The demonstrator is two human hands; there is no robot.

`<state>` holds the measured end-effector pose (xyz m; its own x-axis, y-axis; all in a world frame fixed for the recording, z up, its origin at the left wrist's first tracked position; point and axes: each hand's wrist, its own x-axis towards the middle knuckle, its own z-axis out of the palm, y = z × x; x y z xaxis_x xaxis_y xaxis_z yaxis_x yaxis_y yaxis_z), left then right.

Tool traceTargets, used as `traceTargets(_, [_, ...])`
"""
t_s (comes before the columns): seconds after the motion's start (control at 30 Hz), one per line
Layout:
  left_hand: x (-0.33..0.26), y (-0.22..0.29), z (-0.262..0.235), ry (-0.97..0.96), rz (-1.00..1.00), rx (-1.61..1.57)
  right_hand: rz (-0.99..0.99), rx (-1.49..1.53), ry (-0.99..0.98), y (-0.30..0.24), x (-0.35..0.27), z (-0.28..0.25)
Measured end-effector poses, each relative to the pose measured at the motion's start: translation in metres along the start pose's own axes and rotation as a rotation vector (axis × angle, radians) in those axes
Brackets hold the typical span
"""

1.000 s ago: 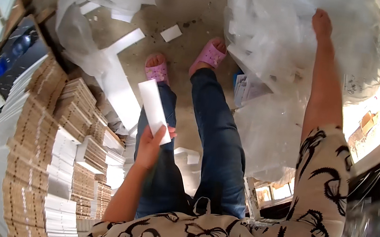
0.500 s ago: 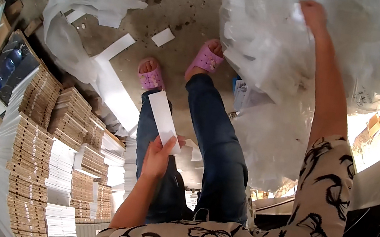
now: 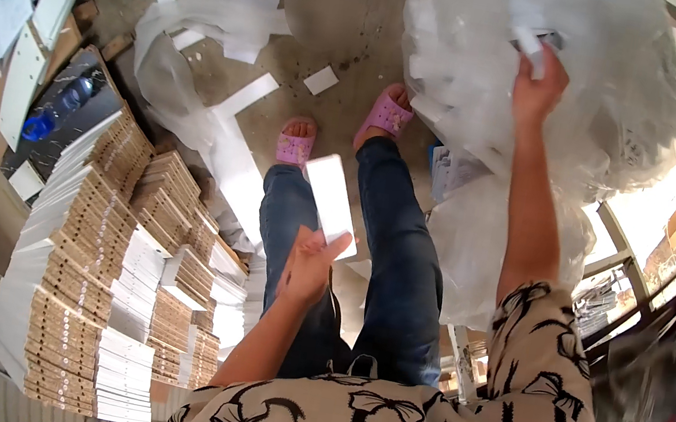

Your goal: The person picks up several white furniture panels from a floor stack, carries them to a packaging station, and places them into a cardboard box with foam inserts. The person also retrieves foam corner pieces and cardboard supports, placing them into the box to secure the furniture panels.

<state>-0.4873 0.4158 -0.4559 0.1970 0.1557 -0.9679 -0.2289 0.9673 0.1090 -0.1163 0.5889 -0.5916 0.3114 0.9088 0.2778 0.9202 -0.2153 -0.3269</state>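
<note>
My left hand (image 3: pixel 313 266) is closed round the near end of a white rectangular panel (image 3: pixel 331 199), thumb on top, held over my legs. At the upper right, my right hand (image 3: pixel 541 86) grips a small white strip (image 3: pixel 530 48) between thumb and fingers. It is over a big translucent plastic bag (image 3: pixel 461 62) with pale pieces showing through. A dark spot beside the fingertips is partly hidden, and I cannot tell what it is.
Tall stacks of white-faced boards with drilled brown edges (image 3: pixel 81 275) stand at the left. A blue-capped bottle (image 3: pixel 60 109) lies beyond them. Crumpled translucent sheeting (image 3: pixel 157 60) and white offcuts (image 3: pixel 321 79) litter the concrete floor near my pink clogs (image 3: pixel 389 116).
My right hand has come nearer across the bag, and the strip in it shows more fully. The white panel in my left hand has tilted. The whole view has shifted slightly.
</note>
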Motion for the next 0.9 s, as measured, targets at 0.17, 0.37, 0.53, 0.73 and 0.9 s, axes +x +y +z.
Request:
traceTargets(0.17, [-0.051,0.069,-0.026,-0.100,0.122,-0.227,0.121,0.524,-0.180,-0.229,-0.028,-0.143])
traceTargets(0.37, [-0.143,0.137,-0.020,-0.454,0.042,-0.369,0.932,1.119,0.035,-0.303,-0.100,-0.326])
traceTargets(0.53, [-0.238,0.165,0.036,-0.591,0.452,0.160,0.626,0.597,-0.106,-0.319,-0.138,-0.441])
traceTargets(0.73, [-0.351,0.097,0.131,-0.836,0.566,0.564,0.213,0.217,0.064,-0.318,-0.170,-0.554])
traceTargets(0.9, [-0.400,-0.015,0.164,-1.132,0.435,0.814,0.341,0.132,0.220,-0.294,-0.281,-0.618])
